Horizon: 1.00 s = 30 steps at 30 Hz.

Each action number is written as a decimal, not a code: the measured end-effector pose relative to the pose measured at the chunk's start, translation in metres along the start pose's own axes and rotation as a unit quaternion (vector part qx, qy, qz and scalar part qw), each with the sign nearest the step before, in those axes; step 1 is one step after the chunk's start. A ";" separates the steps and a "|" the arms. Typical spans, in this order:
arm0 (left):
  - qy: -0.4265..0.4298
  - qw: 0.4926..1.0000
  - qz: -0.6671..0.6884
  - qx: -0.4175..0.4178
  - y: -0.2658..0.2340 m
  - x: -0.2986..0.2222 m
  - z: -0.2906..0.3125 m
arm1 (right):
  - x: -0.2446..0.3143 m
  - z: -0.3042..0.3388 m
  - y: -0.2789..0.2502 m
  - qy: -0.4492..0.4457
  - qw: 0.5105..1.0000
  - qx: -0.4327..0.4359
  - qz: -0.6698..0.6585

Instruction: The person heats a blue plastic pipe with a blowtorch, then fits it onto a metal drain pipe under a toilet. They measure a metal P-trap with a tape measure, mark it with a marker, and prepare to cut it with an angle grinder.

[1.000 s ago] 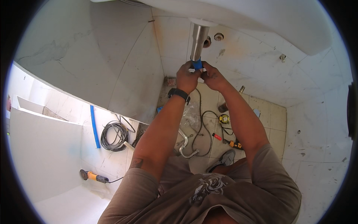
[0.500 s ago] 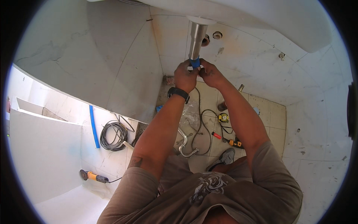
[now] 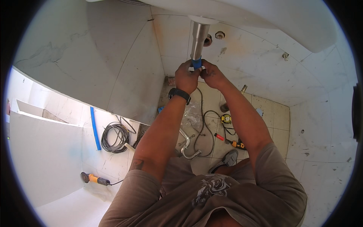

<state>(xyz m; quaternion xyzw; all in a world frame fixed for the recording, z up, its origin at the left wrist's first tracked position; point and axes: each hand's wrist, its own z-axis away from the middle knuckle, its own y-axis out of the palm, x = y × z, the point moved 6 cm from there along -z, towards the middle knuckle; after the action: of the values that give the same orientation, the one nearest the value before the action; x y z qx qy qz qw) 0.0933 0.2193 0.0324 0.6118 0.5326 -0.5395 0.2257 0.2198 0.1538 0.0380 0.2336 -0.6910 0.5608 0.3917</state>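
A shiny metal drain pipe (image 3: 199,39) hangs from the underside of the white sink (image 3: 261,19). Round its lower end is a blue band (image 3: 196,63), whose exact kind I cannot make out. My left hand (image 3: 186,78) pinches this band from the left, a black watch on its wrist. From the other side, my right hand (image 3: 213,77) presses its thumb and fingers against the same band. Both hands are closed, with the fingertips nearly meeting below the pipe. A small whitish bit shows between the fingers, too small to name.
Behind the pipe, the tiled wall has a round pipe opening (image 3: 207,40) and fittings. Below lie a curved metal pipe (image 3: 186,145), a tape measure (image 3: 226,119), a yellow-black power tool (image 3: 237,144) and a dark cable. An angle grinder (image 3: 94,179), coiled cable (image 3: 115,137) and blue tube (image 3: 95,128) lie left.
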 end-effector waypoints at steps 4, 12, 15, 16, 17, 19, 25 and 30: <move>0.009 1.000 -0.017 0.001 -0.002 -0.001 0.001 | 0.003 0.002 -0.001 0.013 1.000 0.001 0.013; 0.003 1.000 0.004 0.018 -0.002 -0.003 0.000 | 0.008 0.004 0.000 -0.057 0.997 -0.054 0.010; -0.010 0.999 0.012 0.033 -0.002 -0.002 -0.001 | 0.006 0.005 0.001 -0.026 0.999 -0.044 0.018; -0.012 0.999 0.010 0.035 -0.002 -0.002 -0.001 | 0.004 0.006 0.002 0.001 0.999 -0.033 0.024; -0.014 0.999 0.009 0.037 -0.002 -0.002 0.000 | 0.005 0.007 0.002 0.007 0.999 -0.032 0.026; -0.010 0.999 0.011 0.035 -0.003 -0.003 0.000 | 0.006 0.009 0.002 0.018 0.999 -0.031 0.030; -0.018 0.998 0.024 0.052 -0.006 -0.006 -0.001 | 0.010 0.010 0.003 0.002 0.999 -0.042 0.003; -0.027 0.997 0.013 0.067 -0.005 -0.003 -0.002 | 0.012 0.013 0.003 -0.016 0.998 -0.063 0.001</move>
<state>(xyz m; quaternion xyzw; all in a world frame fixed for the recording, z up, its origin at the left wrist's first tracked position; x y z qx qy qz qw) 0.0898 0.2213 0.0375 0.6176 0.4807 -0.5875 0.2056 0.2072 0.1440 0.0446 0.2166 -0.7313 0.5132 0.3936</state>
